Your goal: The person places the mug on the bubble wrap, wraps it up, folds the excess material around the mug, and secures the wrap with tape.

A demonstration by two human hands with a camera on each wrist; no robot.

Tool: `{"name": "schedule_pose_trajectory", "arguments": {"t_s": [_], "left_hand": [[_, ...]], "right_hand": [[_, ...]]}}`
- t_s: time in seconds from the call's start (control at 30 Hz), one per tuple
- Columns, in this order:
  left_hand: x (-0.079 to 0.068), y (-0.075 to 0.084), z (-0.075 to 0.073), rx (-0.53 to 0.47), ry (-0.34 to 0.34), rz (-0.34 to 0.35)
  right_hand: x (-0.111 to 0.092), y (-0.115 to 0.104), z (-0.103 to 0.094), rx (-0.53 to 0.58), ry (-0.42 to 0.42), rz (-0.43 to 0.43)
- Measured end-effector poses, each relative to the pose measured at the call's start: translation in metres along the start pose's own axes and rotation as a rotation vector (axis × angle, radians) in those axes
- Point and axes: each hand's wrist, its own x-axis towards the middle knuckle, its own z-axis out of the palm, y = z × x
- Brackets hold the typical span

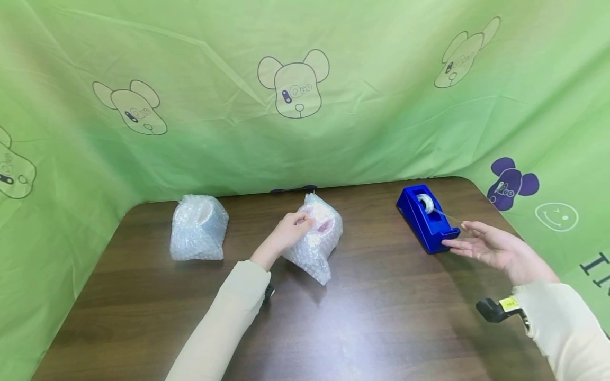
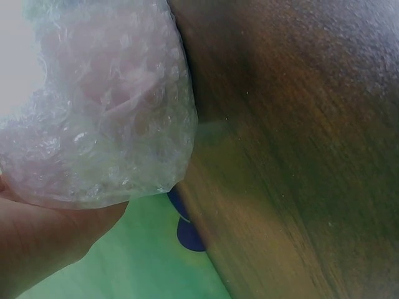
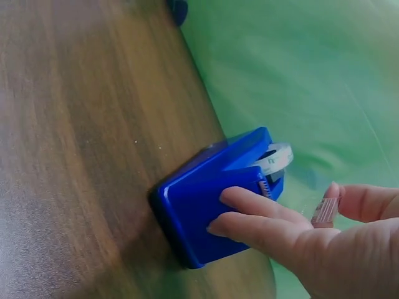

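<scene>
A bubble-wrapped package [image 1: 329, 241] with something pinkish inside sits at mid-table. My left hand [image 1: 289, 231] holds its wrap from the left with bent fingers; in the left wrist view the wrap [image 2: 118, 137] hides most of the fingertips. On the right stands a blue tape dispenser [image 1: 421, 219] with a roll of clear tape [image 1: 425, 203]. My right hand [image 1: 493, 247] pinches the tape's free end [image 3: 325, 213] between thumb and forefinger, and a strip stretches back to the roll. Other fingers [image 3: 249, 218] of this hand rest against the dispenser's front.
A second bubble-wrapped package [image 1: 199, 227], bluish inside, stands at the left of the brown wooden table [image 1: 143, 312]. Green printed cloth [image 1: 214, 132] hangs behind and along both sides of the table.
</scene>
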Motion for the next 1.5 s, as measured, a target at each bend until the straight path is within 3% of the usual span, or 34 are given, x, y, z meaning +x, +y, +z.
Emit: {"name": "schedule_pose_trajectory", "arguments": {"t_s": [0.1,0.2,0.37,0.67,0.9,1.07,1.2,1.5], "left_hand": [[0.0,-0.001,0.001,-0.003,0.001,-0.003],[0.0,-0.001,0.002,-0.003,0.006,-0.009],[0.0,-0.001,0.003,-0.003,0.009,-0.013],[0.0,-0.002,0.002,-0.012,0.017,-0.005],[0.001,-0.003,0.002,-0.006,0.016,-0.012],[0.002,-0.004,0.002,-0.004,0.018,-0.01],[0.003,-0.004,0.002,-0.002,0.021,-0.008],[0.004,-0.004,0.001,0.001,0.02,0.004]], "right_hand": [[0.003,0.003,-0.003,-0.028,-0.016,-0.059],[0.005,0.006,-0.006,-0.061,0.018,-0.143],[0.008,0.013,-0.01,-0.031,0.049,-0.247],[0.012,0.036,-0.019,-0.068,-0.104,-0.406],[0.014,0.048,-0.026,-0.005,-0.198,-0.436],[0.013,0.047,-0.033,-0.059,-0.209,-0.416],[0.01,0.043,-0.031,-0.208,-0.06,-0.434],[0.009,0.04,-0.008,-0.539,0.453,-0.456]]}}
